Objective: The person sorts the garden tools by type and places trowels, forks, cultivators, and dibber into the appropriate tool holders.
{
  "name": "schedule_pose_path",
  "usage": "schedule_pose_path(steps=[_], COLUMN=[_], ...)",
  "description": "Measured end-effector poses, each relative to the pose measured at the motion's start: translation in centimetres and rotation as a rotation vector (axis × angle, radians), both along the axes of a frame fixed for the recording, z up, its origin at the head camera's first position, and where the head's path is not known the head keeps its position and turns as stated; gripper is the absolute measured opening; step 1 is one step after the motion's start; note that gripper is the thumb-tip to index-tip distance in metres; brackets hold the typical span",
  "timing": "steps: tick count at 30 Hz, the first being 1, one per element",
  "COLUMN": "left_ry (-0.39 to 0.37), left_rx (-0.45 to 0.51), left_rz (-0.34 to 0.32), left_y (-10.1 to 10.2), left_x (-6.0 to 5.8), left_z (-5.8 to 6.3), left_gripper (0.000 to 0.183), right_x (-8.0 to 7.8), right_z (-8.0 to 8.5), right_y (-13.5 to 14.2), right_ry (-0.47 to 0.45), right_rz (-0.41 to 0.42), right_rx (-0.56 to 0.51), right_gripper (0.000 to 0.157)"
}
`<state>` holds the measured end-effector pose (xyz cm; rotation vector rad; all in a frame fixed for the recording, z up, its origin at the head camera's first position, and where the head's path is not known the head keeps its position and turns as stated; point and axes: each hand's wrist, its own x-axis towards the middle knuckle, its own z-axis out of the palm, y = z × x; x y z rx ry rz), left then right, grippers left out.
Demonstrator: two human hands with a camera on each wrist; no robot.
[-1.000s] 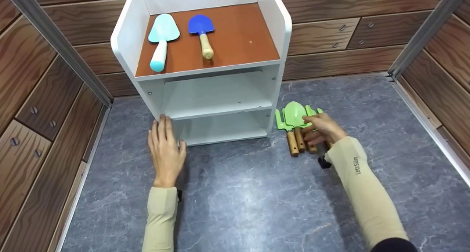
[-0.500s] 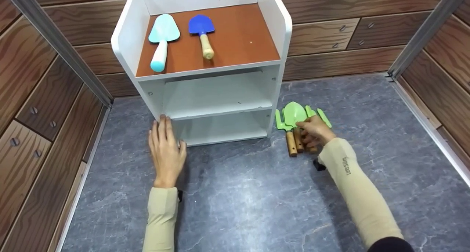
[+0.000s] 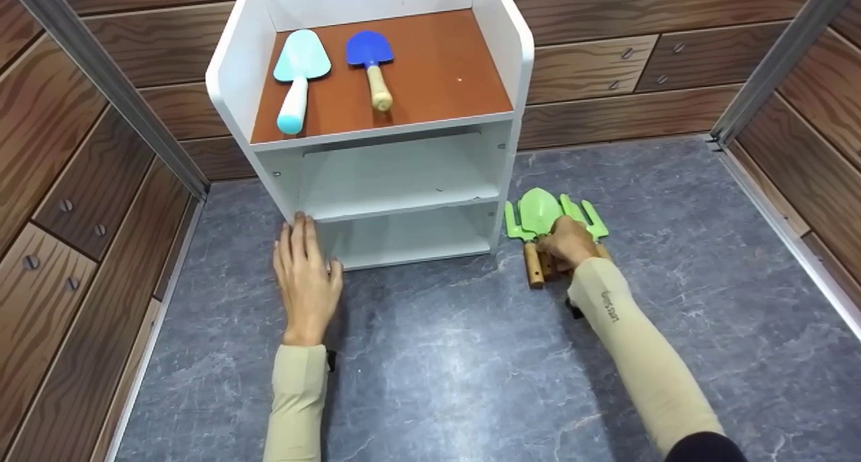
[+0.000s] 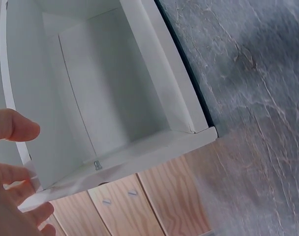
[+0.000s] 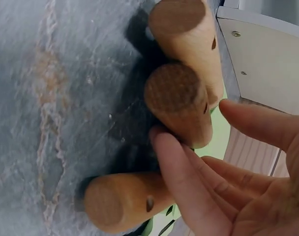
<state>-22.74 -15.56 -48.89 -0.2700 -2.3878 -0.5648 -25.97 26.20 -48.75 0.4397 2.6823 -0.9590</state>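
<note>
My left hand [image 3: 308, 280] rests its fingertips against the lower left side of a white shelf unit [image 3: 403, 206]; its fingers look nearly straight and hold nothing. At the right, my right hand [image 3: 572, 242] is over a row of light green garden tools with wooden handles. A green trowel [image 3: 538, 210] lies between a green garden fork [image 3: 518, 228] and two more green tools, partly covered by the hand. In the right wrist view, fairly straight fingers [image 5: 176, 172] touch the trowel's wooden handle [image 5: 179, 105] from one side. The thumb stands near its other side.
A turquoise trowel [image 3: 303, 55] with a white handle and a blue trowel [image 3: 370, 48] lie on the brown top shelf [image 3: 444, 65]. Wood-patterned walls [image 3: 639, 116] enclose the grey marbled floor [image 3: 430, 381]. The tools lie close to the unit's right side.
My right hand has moved left and down across the green tools to the trowel's handle, uncovering the rightmost tool's head. My left hand has stayed against the shelf unit.
</note>
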Motion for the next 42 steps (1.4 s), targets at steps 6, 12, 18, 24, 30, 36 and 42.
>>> schedule_pose_path(steps=[6,12,18,24,30,36,42], left_ry=[0.006,0.005,0.007,0.010,0.013,0.012,0.016], left_rx=[-0.001,-0.001,-0.003,0.002,-0.002,-0.006,-0.002], left_rz=[-0.003,-0.004,-0.009,-0.004,-0.004,-0.007,-0.004], left_y=[0.0,0.1,0.1,0.0,-0.1,-0.1,-0.1], left_x=[0.0,0.0,-0.1,-0.1,-0.1,-0.3,-0.3], left_z=[0.0,0.0,-0.1,-0.1,-0.1,-0.1,-0.2], left_gripper=[0.070,0.072,0.072,0.072,0.071,0.072,0.072], right_x=[0.0,-0.2,-0.3,-0.4,-0.7,-0.5,-0.5], right_z=[-0.4,-0.5,-0.1,0.4,0.3,0.1,-0.4], right_y=[0.4,0.9,1.4,1.9,2.6,3.4,3.9], right_ry=[0.007,-0.048,-0.092,-0.133,-0.172,-0.219,-0.246], right_rz=[-0.045,-0.117,-0.161,-0.174,-0.141,-0.126,-0.071], right_rx=[-0.071,-0.205,-0.319,-0.439,-0.523,-0.663,-0.708], right_gripper=[0.015,0.044,0.043,0.034,0.049,0.054,0.061])
